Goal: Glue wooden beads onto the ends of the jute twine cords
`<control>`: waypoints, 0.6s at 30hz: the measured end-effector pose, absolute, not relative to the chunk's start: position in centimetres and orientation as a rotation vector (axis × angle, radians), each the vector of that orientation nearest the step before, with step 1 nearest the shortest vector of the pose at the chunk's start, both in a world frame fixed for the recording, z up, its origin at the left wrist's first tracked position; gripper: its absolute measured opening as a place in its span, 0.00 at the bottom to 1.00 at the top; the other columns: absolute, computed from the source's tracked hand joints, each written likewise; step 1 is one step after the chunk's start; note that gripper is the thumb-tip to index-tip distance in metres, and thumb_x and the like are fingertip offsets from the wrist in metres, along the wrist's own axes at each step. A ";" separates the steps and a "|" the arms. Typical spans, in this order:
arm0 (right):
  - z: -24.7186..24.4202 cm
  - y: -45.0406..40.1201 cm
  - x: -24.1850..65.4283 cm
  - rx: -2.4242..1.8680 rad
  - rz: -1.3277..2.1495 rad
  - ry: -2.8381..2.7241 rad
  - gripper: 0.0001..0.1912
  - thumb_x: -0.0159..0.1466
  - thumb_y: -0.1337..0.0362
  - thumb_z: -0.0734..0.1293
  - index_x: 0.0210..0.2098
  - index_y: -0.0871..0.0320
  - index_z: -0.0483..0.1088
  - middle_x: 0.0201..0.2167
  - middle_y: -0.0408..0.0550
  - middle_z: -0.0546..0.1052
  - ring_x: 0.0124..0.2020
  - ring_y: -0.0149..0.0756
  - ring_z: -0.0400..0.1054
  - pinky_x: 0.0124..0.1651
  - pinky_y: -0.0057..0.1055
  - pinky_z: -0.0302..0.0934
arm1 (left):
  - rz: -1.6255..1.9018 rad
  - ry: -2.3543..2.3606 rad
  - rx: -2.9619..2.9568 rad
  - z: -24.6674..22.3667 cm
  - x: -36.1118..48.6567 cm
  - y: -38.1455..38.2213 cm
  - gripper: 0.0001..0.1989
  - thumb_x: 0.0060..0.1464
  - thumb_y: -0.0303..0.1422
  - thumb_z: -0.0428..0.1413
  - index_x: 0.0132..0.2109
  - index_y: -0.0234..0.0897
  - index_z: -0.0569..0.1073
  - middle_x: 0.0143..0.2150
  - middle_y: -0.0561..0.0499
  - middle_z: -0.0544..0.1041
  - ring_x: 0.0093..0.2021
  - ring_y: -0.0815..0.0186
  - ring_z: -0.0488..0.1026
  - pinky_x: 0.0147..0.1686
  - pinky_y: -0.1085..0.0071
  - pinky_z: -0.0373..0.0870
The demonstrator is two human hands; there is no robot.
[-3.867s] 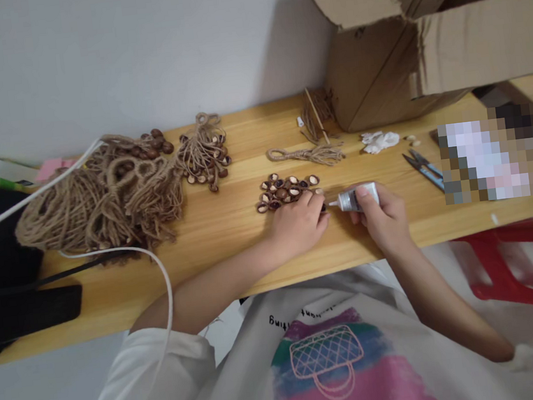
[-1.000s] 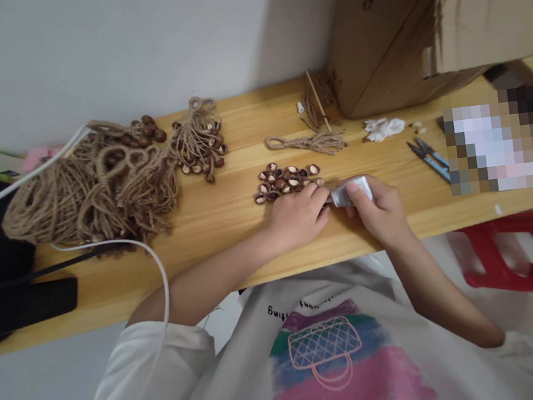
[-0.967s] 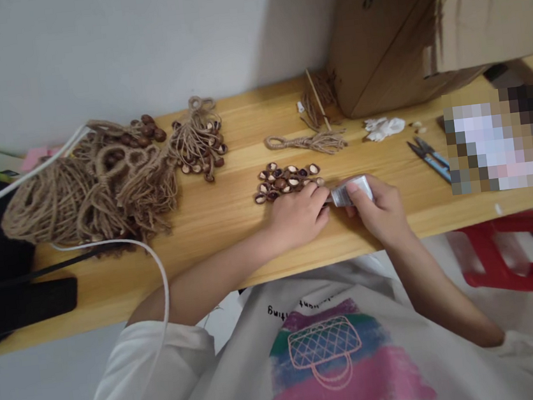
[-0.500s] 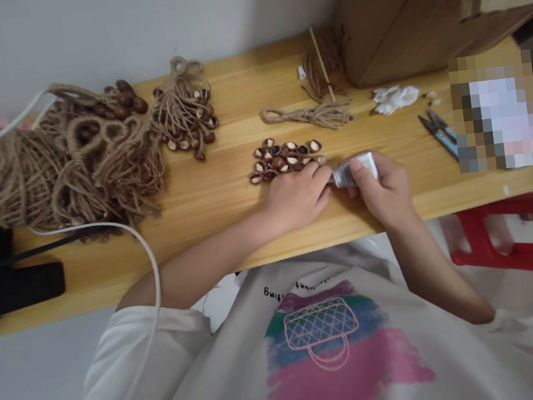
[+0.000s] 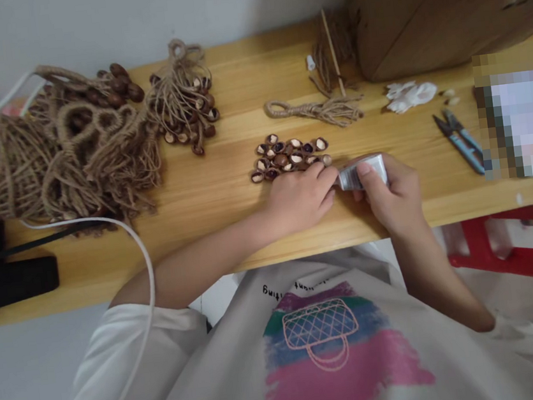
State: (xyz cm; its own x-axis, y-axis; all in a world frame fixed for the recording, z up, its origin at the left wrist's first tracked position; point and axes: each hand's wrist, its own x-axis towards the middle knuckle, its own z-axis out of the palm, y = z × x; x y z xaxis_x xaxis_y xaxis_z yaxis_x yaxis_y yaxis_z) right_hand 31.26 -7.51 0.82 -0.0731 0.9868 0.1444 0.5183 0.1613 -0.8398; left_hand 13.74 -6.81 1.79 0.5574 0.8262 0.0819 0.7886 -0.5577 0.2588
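Observation:
My right hand is closed around a silvery squeeze tube, its thumb pressed on the flat side. The narrow end of the tube points left and meets the fingers of my left hand. Those left fingers are curled together; whatever they pinch is hidden under them. Just beyond my left hand lies a cluster of cut brown nut shells, several showing pale or dark insides. Behind the cluster rests a looped bundle of twine.
Knotted twine hangings with brown nuts pile up at left, beside a smaller bundle. Thread snips, crumpled white tissue and a cardboard box are at right. A white cable crosses my left arm.
My view has shifted slightly, so objects at the right sit further right. Both hands keep nearly the same pose, with the tube still at my left fingers.

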 end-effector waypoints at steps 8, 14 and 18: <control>1.0 -7.5 31.3 -1.491 0.776 -1.709 0.17 0.64 0.51 0.60 0.27 0.55 0.67 0.18 0.42 0.68 0.21 0.30 0.61 0.26 0.31 0.54 | 0.315 1.363 2.604 1.6 13.8 -6.8 0.15 0.60 0.36 0.43 0.46 0.36 0.70 0.41 0.46 0.74 0.30 0.65 0.72 0.23 0.71 0.61; 1.5 -7.6 31.5 -1.516 0.845 -1.715 0.15 0.65 0.51 0.59 0.33 0.54 0.70 0.20 0.43 0.70 0.24 0.33 0.64 0.28 0.32 0.57 | 0.249 1.361 2.642 1.8 13.8 -6.8 0.15 0.61 0.36 0.42 0.44 0.37 0.71 0.39 0.46 0.75 0.29 0.65 0.72 0.25 0.69 0.63; 1.7 -7.6 31.6 -1.509 0.884 -1.692 0.14 0.65 0.52 0.59 0.34 0.54 0.70 0.21 0.43 0.71 0.23 0.32 0.65 0.28 0.31 0.58 | 0.255 1.356 2.598 2.0 13.9 -6.6 0.15 0.61 0.36 0.42 0.44 0.37 0.71 0.37 0.46 0.75 0.30 0.64 0.72 0.26 0.69 0.64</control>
